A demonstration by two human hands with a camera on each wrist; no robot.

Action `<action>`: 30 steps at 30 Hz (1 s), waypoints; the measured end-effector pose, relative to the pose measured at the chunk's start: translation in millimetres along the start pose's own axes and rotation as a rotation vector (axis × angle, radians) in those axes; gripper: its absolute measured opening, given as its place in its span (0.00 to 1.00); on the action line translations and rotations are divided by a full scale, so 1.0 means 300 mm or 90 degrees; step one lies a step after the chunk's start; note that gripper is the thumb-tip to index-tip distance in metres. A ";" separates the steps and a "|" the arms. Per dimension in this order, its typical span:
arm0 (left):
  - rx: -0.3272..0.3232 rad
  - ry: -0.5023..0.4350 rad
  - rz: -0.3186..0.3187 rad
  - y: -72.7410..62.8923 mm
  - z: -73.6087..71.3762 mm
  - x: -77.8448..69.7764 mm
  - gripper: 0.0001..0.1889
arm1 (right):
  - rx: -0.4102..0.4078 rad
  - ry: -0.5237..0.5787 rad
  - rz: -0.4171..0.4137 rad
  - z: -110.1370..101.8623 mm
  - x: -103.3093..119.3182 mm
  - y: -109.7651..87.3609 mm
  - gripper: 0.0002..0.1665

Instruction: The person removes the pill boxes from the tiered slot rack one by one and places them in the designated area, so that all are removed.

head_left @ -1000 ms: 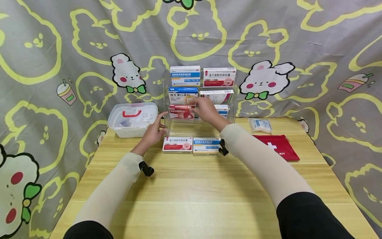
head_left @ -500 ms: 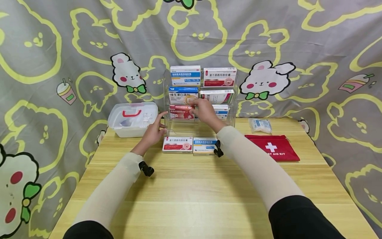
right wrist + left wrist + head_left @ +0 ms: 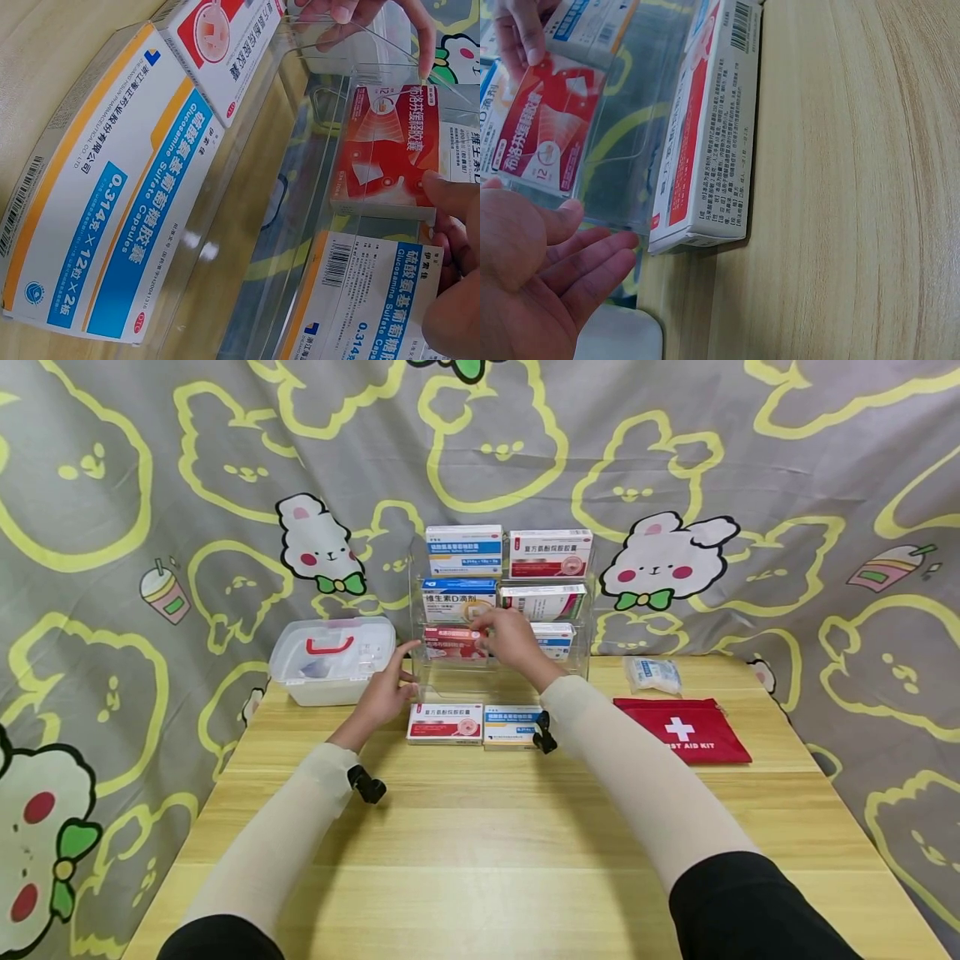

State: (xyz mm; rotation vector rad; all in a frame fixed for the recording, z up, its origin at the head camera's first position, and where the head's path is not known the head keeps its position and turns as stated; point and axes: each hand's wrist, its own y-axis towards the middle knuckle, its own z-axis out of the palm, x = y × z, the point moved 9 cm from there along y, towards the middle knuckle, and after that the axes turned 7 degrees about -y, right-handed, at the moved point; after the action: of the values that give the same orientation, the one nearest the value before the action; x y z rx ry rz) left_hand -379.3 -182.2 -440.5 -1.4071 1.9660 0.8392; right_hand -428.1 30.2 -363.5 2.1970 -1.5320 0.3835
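The clear rack stands by the middle of the worktop's far edge, and we judge the work well along: six boxes sit in its upper three tiers, two to a tier, while the lowest tier is bare. The red box is in the third tier, at its left end; our right hand pinches its right side, thumb in front, so we take its placing as unfinished. Our left hand has its fingers spread at the rack's left edge — perhaps steadying it, though we cannot tell how firmly.

Outside the rack, a red-and-white box and a blue-and-white box lie side by side, close before its base and partly in the way. A storage case fills the far left corner; a plastic packet and a first-aid pouch lie toward the far right corner — our right forearm hides part of the pouch.
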 end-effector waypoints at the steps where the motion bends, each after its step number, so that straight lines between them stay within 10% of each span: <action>1: 0.000 0.000 0.001 -0.001 0.000 -0.001 0.44 | 0.000 0.000 0.002 0.001 0.000 0.000 0.16; 30: 0.002 -0.010 0.006 -0.001 0.002 -0.002 0.44 | -0.014 0.137 0.054 -0.031 -0.030 -0.018 0.16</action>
State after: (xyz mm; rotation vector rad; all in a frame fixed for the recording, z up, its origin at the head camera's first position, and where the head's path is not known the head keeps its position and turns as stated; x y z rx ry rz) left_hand -378.8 -181.5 -440.6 -1.3860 1.9629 0.8484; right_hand -426.0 43.8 -360.6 2.0050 -1.5055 0.6055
